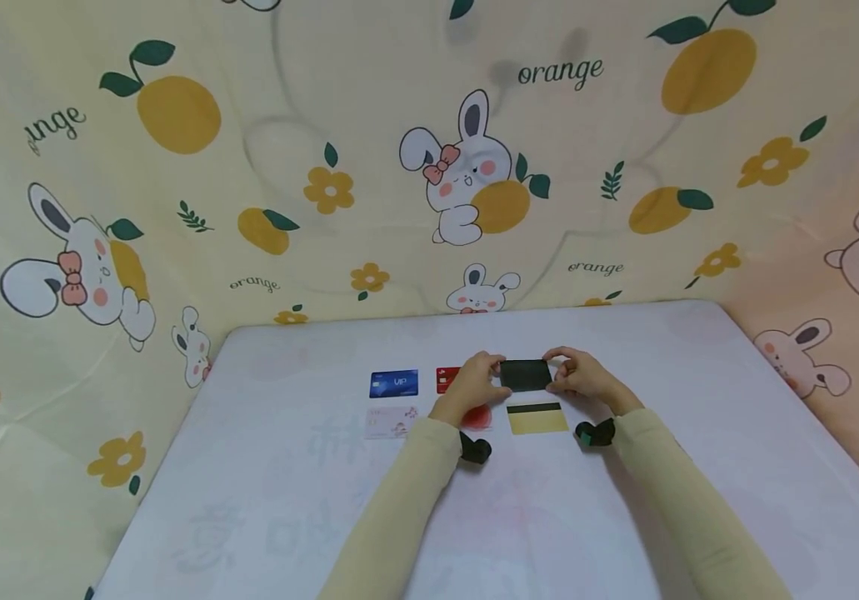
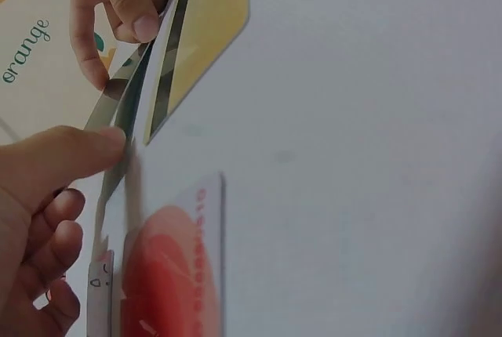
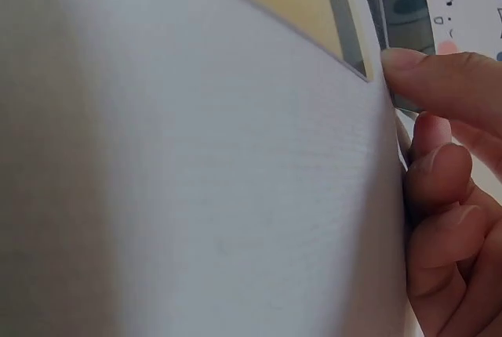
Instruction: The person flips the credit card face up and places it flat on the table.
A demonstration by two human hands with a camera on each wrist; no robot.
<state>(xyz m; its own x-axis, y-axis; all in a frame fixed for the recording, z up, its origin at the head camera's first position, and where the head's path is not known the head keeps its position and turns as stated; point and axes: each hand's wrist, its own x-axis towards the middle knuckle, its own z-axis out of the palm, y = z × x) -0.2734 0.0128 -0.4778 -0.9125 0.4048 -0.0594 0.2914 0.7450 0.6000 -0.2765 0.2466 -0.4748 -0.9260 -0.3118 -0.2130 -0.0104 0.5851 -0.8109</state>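
A black card [image 1: 525,376] lies between my two hands at the far part of the table. My left hand [image 1: 474,385] pinches its left end with thumb and fingers. At the right end, my right hand [image 1: 582,375] holds it the same way, its thumb [image 3: 404,64] on the near side. Whether the card touches the table cannot be told. Just in front of it lies a gold card [image 1: 537,419] with a dark stripe. Partly behind my left hand and wrist are a red card [image 1: 446,380] and a card with a red round print [image 2: 165,274].
To the left, a blue VIP card [image 1: 394,383] lies behind a pale pink card [image 1: 384,423]. The white table [image 1: 279,467] ends at a printed cloth wall [image 1: 369,125] behind and at both sides. Small black devices [image 1: 476,449] sit at both wrists.
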